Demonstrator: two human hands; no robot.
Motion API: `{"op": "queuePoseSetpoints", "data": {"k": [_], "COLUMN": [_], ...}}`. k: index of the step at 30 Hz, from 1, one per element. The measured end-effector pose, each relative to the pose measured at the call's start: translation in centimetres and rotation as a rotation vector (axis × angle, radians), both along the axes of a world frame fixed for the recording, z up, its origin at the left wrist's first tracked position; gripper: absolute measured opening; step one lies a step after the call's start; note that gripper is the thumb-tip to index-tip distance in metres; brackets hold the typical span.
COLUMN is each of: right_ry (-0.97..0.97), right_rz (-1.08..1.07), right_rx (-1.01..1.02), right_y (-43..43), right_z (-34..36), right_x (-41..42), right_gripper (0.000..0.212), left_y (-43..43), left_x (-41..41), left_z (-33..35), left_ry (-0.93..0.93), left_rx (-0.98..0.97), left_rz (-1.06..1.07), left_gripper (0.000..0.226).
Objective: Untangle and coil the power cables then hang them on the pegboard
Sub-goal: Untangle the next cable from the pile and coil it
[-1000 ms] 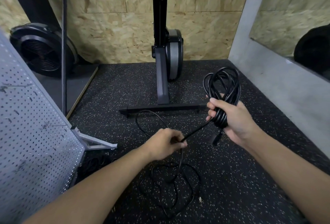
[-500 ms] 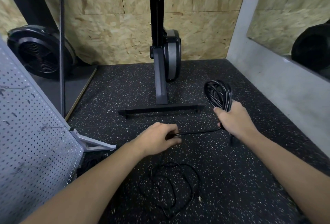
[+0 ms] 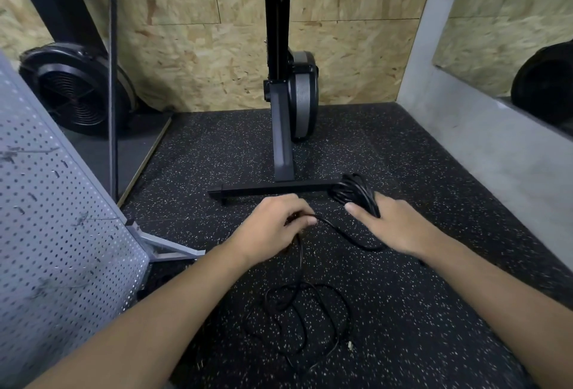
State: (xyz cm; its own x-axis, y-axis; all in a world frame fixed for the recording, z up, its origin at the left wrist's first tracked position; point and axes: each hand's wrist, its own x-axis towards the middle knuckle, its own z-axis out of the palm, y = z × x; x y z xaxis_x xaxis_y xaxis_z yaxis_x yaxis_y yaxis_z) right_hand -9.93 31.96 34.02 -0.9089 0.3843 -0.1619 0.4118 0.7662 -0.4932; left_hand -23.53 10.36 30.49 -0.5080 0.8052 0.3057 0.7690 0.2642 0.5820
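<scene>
a: logging the body off my feed. what's yours?
b: two arms, nothing else. left hand (image 3: 273, 227) bare, left forearm (image 3: 155, 311) bare down to the frame edge.
a: same here. right hand (image 3: 400, 229) bare, right forearm (image 3: 502, 295) bare, short nail on one fingertip (image 3: 352, 207).

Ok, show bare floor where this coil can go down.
Bare mat between the loose cable loops and the grey wall; also behind the base bar, toward the wooden wall. Crowded under the left hand, where the loops lie.
</scene>
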Motion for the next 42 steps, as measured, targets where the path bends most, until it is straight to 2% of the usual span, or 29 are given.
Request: {"op": "queuePoseSetpoints", "data": {"k": [3, 6, 8, 10, 13, 16, 18, 21, 26, 30, 34, 37, 39, 42], "right_ry": [-0.055, -0.140, -0.210, -0.217, -0.196, -0.149, -0.116, -0.068, 0.085, 0.253, 0.353, 0.417, 0.440, 0.489], "right_rz": [0.054, 0.185, 0.210, 0.198, 0.200, 0.215, 0.232, 0.259, 0.281, 0.152, -0.001, -0.119, -0.161, -0.163], "right_rx": [-0.119, -0.123, -0.063, -0.036, -0.014, 0.007, -0.019, -0.114, -0.338, -0.544, -0.671, -0.820, -0.914, -0.993], "right_y": [-1.3, -2.5, -3.0, -3.1, -2.4, -1.5, -1.1, -0.8, -0.4, -0.3, -0.1, -0.5, -1.0, -2.4], "right_z": [0.5, 0.8, 0.3, -0.7, -1.2, -0.5, -0.1, 0.0, 0.5, 1.0, 0.8, 0.7, 0.6, 0.3], "right_x": [0.2, 0.2, 0.1, -0.2, -0.2, 0.0, 0.1, 0.0, 0.2, 0.1, 0.0, 0.0, -0.2, -0.3], "right_gripper": [0.085, 0.086, 0.071, 0.037, 0.023, 0.025, 0.028, 0.037, 0.039, 0.037, 0.037, 0.027, 0.028, 0.007], "left_y": [0.2, 0.5, 0.8, 1.1, 1.0, 0.6, 0.4, -0.3, -1.7, -1.7, -1.0, 0.0, 0.5, 1.1], "left_x": [0.3, 1.0, 1.6, 2.0, 1.5, 0.2, -0.3, -1.1, -1.8, -1.5, -0.7, 0.5, 1.2, 1.8], "left_z": [0.5, 1.0, 1.4, 1.8, 1.7, 1.1, 0.7, 0.3, -1.2, -2.4, -1.3, -0.2, -0.1, -0.3], "left_ry": [0.085, 0.159, 0.202, 0.239, 0.303, 0.189, 0.067, -0.175, -0.385, -0.341, -0.408, -0.506, -0.523, -0.507], "left_rx": [0.114, 0.166, 0.160, 0.099, -0.042, -0.120, -0.092, -0.029, -0.136, -0.293, -0.024, 0.148, 0.202, 0.203], "left_rz": [0.009, 0.033, 0.060, 0.100, 0.224, 0.290, 0.259, 0.142, 0.054, 0.048, 0.112, 0.136, 0.152, 0.155], "left_gripper": [0.014, 0.021, 0.030, 0.035, 0.044, 0.052, 0.054, 0.038, 0.020, 0.015, 0.009, 0.010, 0.010, 0.013]}}
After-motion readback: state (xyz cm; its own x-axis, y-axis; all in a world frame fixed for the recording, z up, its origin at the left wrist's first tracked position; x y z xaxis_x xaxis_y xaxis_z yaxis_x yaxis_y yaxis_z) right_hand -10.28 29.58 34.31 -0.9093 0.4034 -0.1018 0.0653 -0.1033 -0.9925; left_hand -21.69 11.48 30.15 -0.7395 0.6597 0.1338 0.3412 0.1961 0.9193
